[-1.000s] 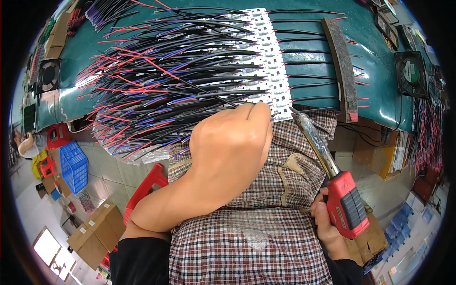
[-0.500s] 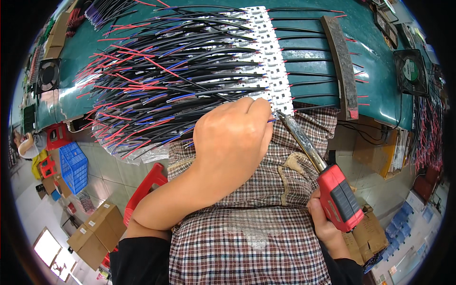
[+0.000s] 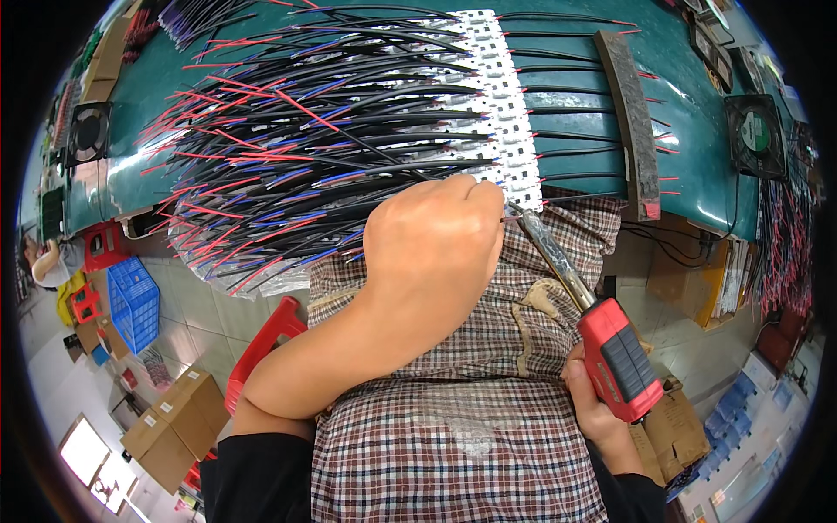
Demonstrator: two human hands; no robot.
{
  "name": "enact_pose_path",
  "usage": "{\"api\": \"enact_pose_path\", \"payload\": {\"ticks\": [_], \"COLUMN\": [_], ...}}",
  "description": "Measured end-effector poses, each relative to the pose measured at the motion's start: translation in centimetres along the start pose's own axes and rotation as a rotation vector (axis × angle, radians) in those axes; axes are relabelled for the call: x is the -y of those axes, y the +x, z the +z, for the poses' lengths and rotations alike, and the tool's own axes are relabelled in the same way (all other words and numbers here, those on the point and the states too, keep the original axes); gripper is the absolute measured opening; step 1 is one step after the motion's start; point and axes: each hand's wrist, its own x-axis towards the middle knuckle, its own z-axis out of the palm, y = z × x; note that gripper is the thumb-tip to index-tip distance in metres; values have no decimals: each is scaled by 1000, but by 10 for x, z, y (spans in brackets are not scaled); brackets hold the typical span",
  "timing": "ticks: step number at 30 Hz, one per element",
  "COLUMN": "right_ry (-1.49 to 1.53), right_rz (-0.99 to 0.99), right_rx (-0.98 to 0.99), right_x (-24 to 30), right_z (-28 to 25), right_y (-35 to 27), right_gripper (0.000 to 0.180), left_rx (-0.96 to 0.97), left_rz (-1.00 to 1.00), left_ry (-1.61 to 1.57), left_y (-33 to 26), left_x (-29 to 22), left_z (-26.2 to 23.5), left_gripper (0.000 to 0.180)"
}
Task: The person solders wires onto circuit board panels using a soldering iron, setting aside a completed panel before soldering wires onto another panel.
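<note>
- Our left hand (image 3: 433,248), fingers curled shut, presses on the near end of the white connector strip (image 3: 503,113) at the green bench's (image 3: 575,52) front edge.
- Our right hand (image 3: 602,418) grips the red soldering iron (image 3: 617,357); its shaft slants up-left, tip meeting the strip just beside our left fingertips.
- The strip's long axis runs away from us; black, red and blue wires (image 3: 305,131) fan leftward.

We see a dark green workbench (image 3: 680,166) curving across the top. Below its left end lies a pale tiled floor (image 3: 200,305), where a blue plastic crate (image 3: 132,301) stands, with cardboard boxes (image 3: 170,423) further down. A black fan (image 3: 755,131) rests at the bench's right end, another (image 3: 87,132) at its left.
</note>
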Motion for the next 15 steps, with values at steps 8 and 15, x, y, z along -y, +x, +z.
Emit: {"api": "enact_pose_path", "payload": {"ticks": [8, 15], "right_ry": [-67, -39], "right_rz": [-61, -43], "right_rx": [-40, -78], "right_x": [-5, -1], "right_z": [0, 0], "right_y": [-7, -10], "right_gripper": [13, 15], "left_rx": [6, 19], "left_rz": [-2, 5], "left_ry": [-1, 19], "left_y": [1, 1], "left_x": [1, 2], "left_z": [0, -1], "left_gripper": [10, 9]}}
